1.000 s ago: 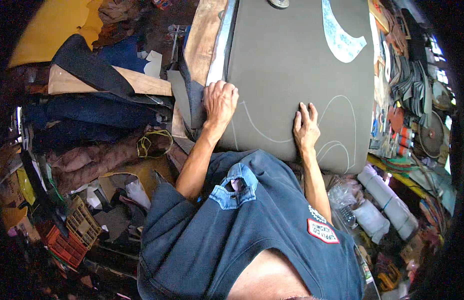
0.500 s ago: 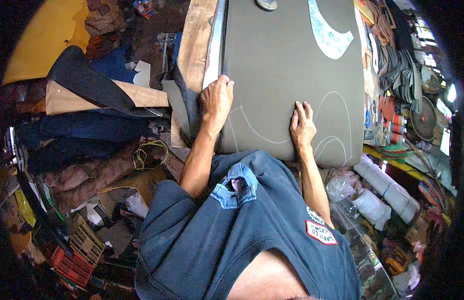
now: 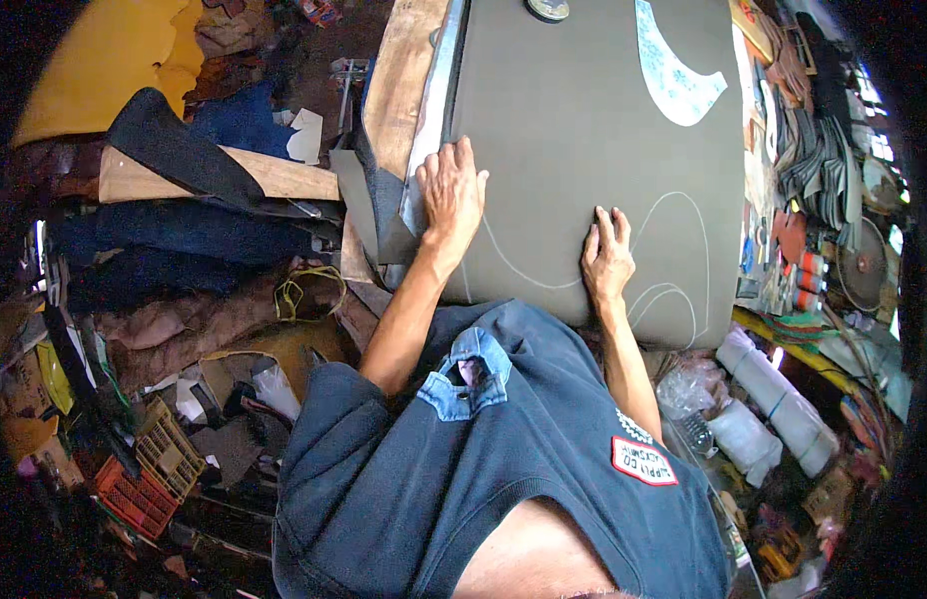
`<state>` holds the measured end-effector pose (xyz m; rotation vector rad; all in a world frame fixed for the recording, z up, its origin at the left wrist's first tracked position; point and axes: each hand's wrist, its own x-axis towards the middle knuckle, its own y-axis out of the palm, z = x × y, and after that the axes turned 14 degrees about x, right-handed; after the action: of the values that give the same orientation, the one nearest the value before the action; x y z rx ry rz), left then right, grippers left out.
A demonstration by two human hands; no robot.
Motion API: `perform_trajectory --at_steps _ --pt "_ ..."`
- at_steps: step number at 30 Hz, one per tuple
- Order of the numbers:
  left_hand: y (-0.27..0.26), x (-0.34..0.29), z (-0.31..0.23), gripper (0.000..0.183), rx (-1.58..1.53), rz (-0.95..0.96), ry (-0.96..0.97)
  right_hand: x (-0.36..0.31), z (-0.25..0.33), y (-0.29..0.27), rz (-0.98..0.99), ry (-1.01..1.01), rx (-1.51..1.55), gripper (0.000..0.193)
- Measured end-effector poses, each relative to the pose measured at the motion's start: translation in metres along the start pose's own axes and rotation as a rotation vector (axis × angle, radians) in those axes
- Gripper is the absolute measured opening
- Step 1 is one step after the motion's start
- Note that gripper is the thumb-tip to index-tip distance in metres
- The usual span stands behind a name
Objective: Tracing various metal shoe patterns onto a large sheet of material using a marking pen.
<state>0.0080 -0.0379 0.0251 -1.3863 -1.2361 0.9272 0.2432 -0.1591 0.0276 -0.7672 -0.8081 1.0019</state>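
Note:
A dark grey-brown sheet [image 3: 573,130] spreads across the work surface in front of me, with pale curved outlines drawn on its near part. My left hand [image 3: 451,190] lies flat over the sheet's left edge, fingers stretched forward beside a shiny metal strip [image 3: 433,125]. Palm down near the drawn curves, my right hand [image 3: 609,258] rests on the sheet with its fingers extended. Neither hand holds anything. Farther up the sheet lies a curved, pointed white-and-blue pattern piece [image 3: 675,85]. A round, flat object [image 3: 548,9] sits at the far edge of view.
A wooden board [image 3: 398,85] runs along the left of the metal strip. Dark cloth [image 3: 184,235] and a yellow sheet [image 3: 104,65] lie farther left. Plastic crates [image 3: 139,496] stand at lower left; wrapped white rolls [image 3: 778,399] and stacked dark pieces [image 3: 823,155] are on the right.
My left hand has loosened from a closed grip at the sheet's edge and now lies flat with fingers extended, slightly to the right. The right hand stays in nearly the same place.

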Motion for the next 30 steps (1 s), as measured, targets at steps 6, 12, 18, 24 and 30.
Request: perform_trajectory --at_steps 6,12,18,24,30 --pt "0.001 0.024 0.016 0.039 -0.249 0.078 -0.218 0.001 -0.001 0.001 -0.025 -0.045 -0.003 0.030" --pt "0.006 0.036 0.022 0.017 -0.254 0.161 -0.202 -0.001 -0.001 0.002 -0.003 0.006 -0.014 0.029" --pt "0.005 0.032 0.005 0.012 -0.311 -0.045 -0.102 -0.001 0.002 0.002 0.005 0.074 -0.025 0.031" --pt "0.010 0.008 -0.016 0.033 -0.252 -0.235 0.254 0.000 0.002 -0.003 -0.015 0.023 0.017 0.031" --pt "0.014 -0.012 -0.017 0.058 0.048 -0.020 0.353 -0.010 -0.005 -0.016 -0.039 0.155 0.193 0.030"
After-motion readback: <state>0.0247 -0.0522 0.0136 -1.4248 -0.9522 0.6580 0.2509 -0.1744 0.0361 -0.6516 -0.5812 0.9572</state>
